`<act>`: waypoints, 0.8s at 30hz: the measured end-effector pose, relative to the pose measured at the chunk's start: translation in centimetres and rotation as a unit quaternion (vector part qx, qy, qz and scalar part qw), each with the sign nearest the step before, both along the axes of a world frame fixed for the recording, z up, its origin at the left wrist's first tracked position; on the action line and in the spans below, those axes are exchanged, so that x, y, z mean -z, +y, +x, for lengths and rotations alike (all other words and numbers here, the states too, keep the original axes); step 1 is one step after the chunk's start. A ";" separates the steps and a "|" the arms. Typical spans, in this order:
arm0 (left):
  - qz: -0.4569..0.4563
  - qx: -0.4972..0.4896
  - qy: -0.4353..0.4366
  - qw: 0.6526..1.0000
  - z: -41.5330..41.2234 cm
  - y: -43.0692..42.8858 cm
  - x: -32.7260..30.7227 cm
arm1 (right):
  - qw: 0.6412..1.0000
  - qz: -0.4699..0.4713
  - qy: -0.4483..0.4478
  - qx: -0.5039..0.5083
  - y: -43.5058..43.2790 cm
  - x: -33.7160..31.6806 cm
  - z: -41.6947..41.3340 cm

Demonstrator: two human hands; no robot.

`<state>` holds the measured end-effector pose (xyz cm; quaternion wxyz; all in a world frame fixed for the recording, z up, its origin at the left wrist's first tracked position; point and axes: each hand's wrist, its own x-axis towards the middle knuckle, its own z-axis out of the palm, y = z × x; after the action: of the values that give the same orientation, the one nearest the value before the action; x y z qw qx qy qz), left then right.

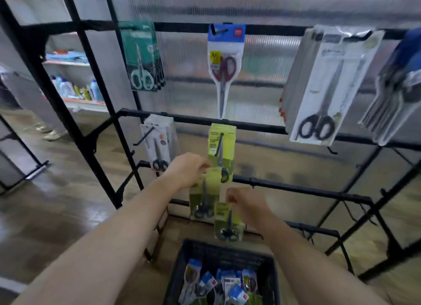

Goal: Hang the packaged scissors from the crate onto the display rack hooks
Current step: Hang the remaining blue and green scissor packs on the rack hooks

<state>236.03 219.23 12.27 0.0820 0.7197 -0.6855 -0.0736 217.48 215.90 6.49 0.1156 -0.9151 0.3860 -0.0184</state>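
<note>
Left hand (189, 170) holding green scissors pack (203, 201), right hand (247, 205) holding second pack (228, 222), crate (227, 247) below

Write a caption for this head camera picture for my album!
Left hand pinches the upper green pack, right hand the lower green pack, above the black crate.

The crate (175, 270) stands low in front of the display rack (262, 128), and loose packs (227, 286) lie in it. Above the crate, the left hand (189, 168) holds the first pack (202, 199) at its top, and the right hand (247, 203) holds the second pack (229, 222), lower and just right of the first. Behind the left hand, the middle stack (222, 145) hangs on a hook, with the left stack (159, 145) beside it. On the top bar, the single pack (225, 72) hangs directly above the middle stack, between the upper left packs (142, 60) and the upper right packs (330, 88).
</note>
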 end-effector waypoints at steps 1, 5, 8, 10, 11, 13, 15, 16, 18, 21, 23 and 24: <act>-0.023 -0.006 0.017 1.000 0.1 0.1 -0.8 | 1.000 0.000 -0.007 -0.010 -0.1 -0.3 0.2; -0.076 -0.010 0.080 0.994 -0.3 -0.1 -2.9 | 0.995 0.061 -0.061 0.049 0.0 -1.6 0.7; -0.058 -0.019 0.078 0.995 -0.6 -0.9 -3.1 | 0.993 0.062 -0.081 0.059 0.4 -3.2 0.8; -0.053 -0.022 0.073 0.996 -0.7 -1.6 -2.9 | 0.993 0.054 -0.092 0.052 0.3 -3.8 0.7; -0.049 -0.020 0.073 0.996 -0.7 -2.0 -2.8 | 0.992 0.050 -0.100 0.052 0.1 -4.0 0.7; -0.041 -0.016 0.067 0.997 -0.7 -2.7 -2.6 | 0.991 0.048 -0.111 0.058 -0.2 -4.2 0.7; -0.035 -0.011 0.064 0.997 -0.8 -3.4 -2.3 | 0.989 0.049 -0.124 0.062 -0.6 -4.2 0.9; -0.033 -0.010 0.066 0.997 -0.7 -3.7 -2.2 | 0.988 0.048 -0.130 0.064 -0.8 -4.2 1.0; -0.035 -0.003 0.066 0.997 -0.8 -4.4 -2.1 | 0.987 0.046 -0.139 0.063 -1.1 -4.1 1.4; -0.034 0.009 0.066 0.997 -0.6 -5.4 -2.3 | 0.984 0.040 -0.157 0.073 -1.9 -4.0 2.3; -0.023 0.013 0.076 0.997 -0.2 -6.1 -2.2 | 0.978 0.035 -0.188 0.089 -2.7 -3.9 2.9; -0.018 0.017 0.079 0.997 0.1 -6.4 -2.2 | 0.973 0.030 -0.209 0.095 -3.1 -3.8 3.2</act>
<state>236.10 212.78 14.43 0.1473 0.6984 -0.6902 -0.1193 220.67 212.80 10.32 0.2193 -0.8459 0.4390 -0.2088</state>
